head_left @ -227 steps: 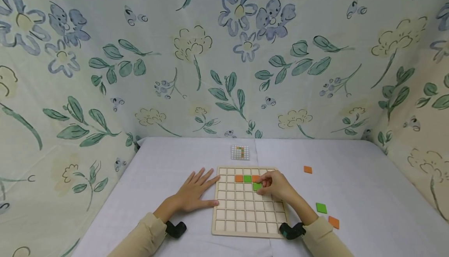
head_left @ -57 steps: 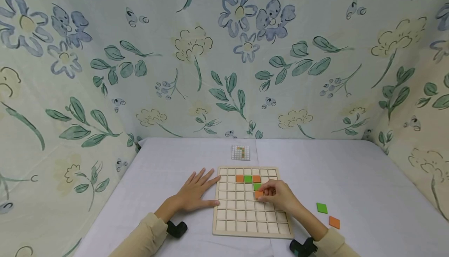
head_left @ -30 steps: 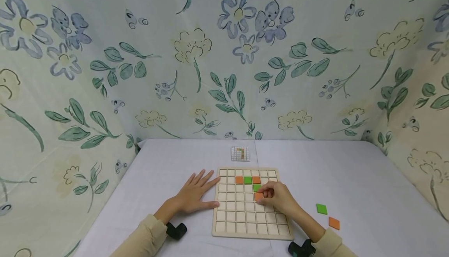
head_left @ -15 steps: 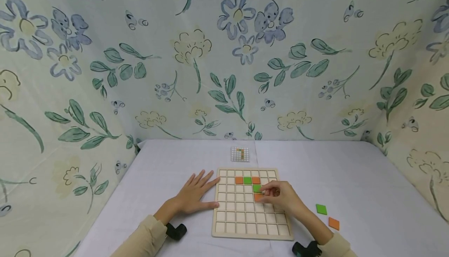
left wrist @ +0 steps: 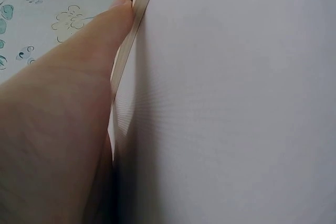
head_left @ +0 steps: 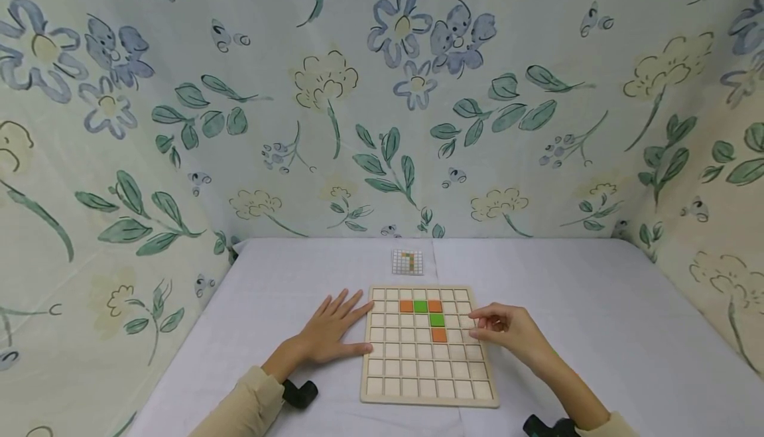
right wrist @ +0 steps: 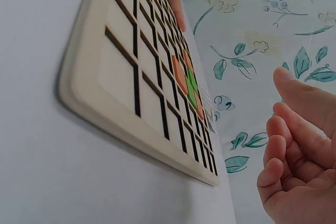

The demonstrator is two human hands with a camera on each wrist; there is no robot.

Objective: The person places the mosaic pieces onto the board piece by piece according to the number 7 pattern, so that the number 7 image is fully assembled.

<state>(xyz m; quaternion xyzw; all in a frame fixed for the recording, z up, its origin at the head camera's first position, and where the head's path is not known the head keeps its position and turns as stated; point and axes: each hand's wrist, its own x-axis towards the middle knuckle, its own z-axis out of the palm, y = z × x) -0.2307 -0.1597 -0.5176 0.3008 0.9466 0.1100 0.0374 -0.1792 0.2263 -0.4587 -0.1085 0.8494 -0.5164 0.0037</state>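
Note:
A wooden grid board (head_left: 365,384) lies on the table with orange and green square tiles in some cells. Along its upper rows sit an orange tile (head_left: 406,306), a green tile (head_left: 420,306) and another orange tile (head_left: 435,306); below the last come a green tile (head_left: 437,319) and an orange tile (head_left: 439,335). My left hand (head_left: 328,331) is spread flat, index fingertip and thumb touching the board's left edge; the left wrist view shows the thumb (left wrist: 113,22) there. Over the right edge hovers my right hand (head_left: 507,327), fingers loosely curled, thumb apart, holding nothing.
A small card (head_left: 408,262) printed with a coloured grid pattern lies behind the board. White cloth (head_left: 286,264) covers the table, and a floral curtain (head_left: 334,178) rises at the back and sides. My right forearm covers the place where two loose tiles lay.
An orange tile was laid in the third row, below the green one. My right hand then let go of it and moved right to the board's edge. My left hand stays put.

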